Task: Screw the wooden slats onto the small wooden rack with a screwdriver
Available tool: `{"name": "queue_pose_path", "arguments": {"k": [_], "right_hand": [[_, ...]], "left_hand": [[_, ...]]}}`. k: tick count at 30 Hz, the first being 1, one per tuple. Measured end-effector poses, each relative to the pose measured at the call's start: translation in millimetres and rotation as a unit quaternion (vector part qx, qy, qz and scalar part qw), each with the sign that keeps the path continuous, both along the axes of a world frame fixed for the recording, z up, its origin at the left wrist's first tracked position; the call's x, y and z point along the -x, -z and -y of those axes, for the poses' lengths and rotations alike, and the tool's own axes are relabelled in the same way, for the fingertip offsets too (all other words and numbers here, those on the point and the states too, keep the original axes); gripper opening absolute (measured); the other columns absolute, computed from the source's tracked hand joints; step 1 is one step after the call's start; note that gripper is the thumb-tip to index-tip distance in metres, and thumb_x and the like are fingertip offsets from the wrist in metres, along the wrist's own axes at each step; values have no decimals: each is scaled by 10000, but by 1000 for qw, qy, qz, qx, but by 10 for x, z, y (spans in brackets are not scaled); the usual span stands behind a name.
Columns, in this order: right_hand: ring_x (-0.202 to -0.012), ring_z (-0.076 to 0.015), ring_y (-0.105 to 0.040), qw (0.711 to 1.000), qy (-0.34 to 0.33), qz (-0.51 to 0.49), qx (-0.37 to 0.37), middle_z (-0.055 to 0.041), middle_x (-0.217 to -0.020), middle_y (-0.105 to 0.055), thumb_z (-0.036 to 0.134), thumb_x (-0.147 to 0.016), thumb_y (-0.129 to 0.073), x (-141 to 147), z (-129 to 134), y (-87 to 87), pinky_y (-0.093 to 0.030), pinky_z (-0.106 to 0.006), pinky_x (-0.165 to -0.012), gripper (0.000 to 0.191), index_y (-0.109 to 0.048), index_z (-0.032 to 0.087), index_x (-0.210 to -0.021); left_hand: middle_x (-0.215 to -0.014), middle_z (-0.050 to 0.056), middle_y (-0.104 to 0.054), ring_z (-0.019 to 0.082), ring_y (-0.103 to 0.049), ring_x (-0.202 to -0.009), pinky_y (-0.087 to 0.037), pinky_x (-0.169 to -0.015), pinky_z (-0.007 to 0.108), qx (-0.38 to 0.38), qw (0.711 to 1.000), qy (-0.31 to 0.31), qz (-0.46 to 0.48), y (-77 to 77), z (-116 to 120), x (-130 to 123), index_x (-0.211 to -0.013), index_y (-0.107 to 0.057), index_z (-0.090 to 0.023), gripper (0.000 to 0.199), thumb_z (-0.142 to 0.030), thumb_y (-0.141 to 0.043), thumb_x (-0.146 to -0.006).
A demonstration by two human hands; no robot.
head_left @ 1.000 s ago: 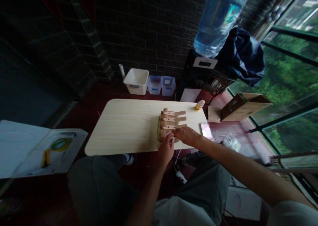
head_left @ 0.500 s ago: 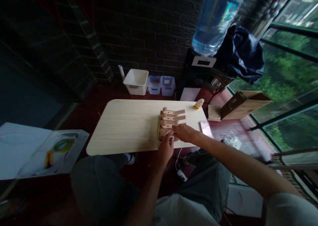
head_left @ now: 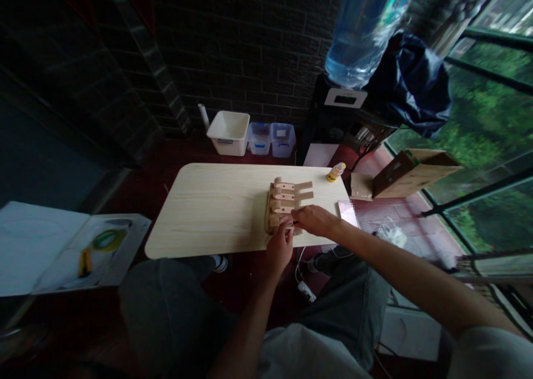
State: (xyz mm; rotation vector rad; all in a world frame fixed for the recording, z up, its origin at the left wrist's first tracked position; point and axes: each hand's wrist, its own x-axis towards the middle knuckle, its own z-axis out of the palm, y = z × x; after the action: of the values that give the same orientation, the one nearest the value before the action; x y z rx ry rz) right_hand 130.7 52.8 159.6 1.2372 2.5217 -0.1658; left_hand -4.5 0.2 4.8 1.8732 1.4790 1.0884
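A wooden contraption (head_left: 283, 207) with several rounded wooden arms and flat strips pointing right stands on the pale table (head_left: 216, 207), right of its middle. At its near end my left hand (head_left: 280, 248) has its fingers closed against the wood. My right hand (head_left: 315, 220) meets it from the right, fingers bent together close to the left fingertips. Whatever lies between the fingers of either hand is too small to make out. A small bottle with a yellow base (head_left: 335, 172) is at the table's far right corner.
A pale flat object (head_left: 348, 213) lies at the table's right edge. Beyond the table are a white bin (head_left: 229, 133) and two clear boxes (head_left: 271, 139). An open case (head_left: 112, 251) is at the left, a cardboard box (head_left: 412, 173) at the right.
The view has shifted slightly. Both hands remain at the near end of the wooden contraption, with only a small change in the fingers.
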Motion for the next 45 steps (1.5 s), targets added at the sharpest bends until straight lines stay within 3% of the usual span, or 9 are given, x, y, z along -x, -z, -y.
{"name": "queue_pose_path", "arguments": {"k": [9, 17, 24, 34, 37, 41, 45], "right_hand": [[-974, -267, -706, 999, 35, -4, -1, -166, -1046, -714, 318, -1006, -459, 2, 10, 49, -530, -331, -809, 316, -523, 109, -1234], [-1001, -230, -699, 1000, -16, 8, -6, -146, -1102, -709, 136, -966, -446, -24, 48, -100, -531, -313, -806, 260, -588, 168, -1181], [-1011, -248, -701, 1000, 1, -2, 8, -173, -1079, -714, 268, -986, -512, -49, -40, 17, -537, -311, -810, 240, -592, 112, -1149], [-984, -284, -706, 999, 54, 3, -6, -184, -1067, -709, 270, -974, -498, 12, 66, 7, -541, -349, -798, 293, -549, 92, -1200], [-1001, -272, -701, 999, 40, 10, -12, -176, -1089, -706, 229, -964, -490, 24, 103, -62, -539, -337, -793, 319, -515, 113, -1260], [-989, -262, -704, 999, 13, 34, -33, -162, -1097, -705, 151, -975, -419, 53, 136, -143, -535, -332, -765, 266, -579, 156, -1187], [-974, -250, -703, 999, -12, 27, -23, -155, -1084, -710, 166, -977, -446, 37, 109, -85, -527, -326, -777, 258, -590, 159, -1191]], "left_hand": [[-1454, 56, -538, 191, -541, -1323, -513, -1055, 349, 2, 1000, 0, 0, 4, -12, -31, -1303, -507, -276, 327, -242, -486, -978], [-1443, 68, -545, 187, -551, -1312, -521, -1038, 330, -12, 1000, 2, -11, 21, -13, -32, -1298, -507, -270, 330, -246, -510, -969], [-1468, 43, -524, 178, -526, -1337, -494, -1075, 335, -6, 1000, 7, -5, 24, -15, -27, -1295, -507, -281, 323, -236, -492, -976], [-1469, 56, -523, 205, -549, -1314, -522, -1041, 352, 1, 1000, -3, 0, 13, 3, -39, -1274, -529, -277, 308, -249, -511, -968], [-1458, 63, -531, 198, -548, -1313, -523, -1039, 347, -15, 1000, 3, -1, 14, -2, -31, -1272, -529, -274, 308, -244, -513, -967], [-1430, 66, -554, 190, -563, -1295, -522, -1040, 342, -21, 1000, 3, 1, 50, -4, -21, -1279, -519, -271, 313, -235, -510, -968], [-1414, 72, -566, 191, -563, -1295, -516, -1047, 343, -16, 1000, 2, 3, 63, -4, -21, -1263, -529, -261, 296, -232, -508, -969]]}}
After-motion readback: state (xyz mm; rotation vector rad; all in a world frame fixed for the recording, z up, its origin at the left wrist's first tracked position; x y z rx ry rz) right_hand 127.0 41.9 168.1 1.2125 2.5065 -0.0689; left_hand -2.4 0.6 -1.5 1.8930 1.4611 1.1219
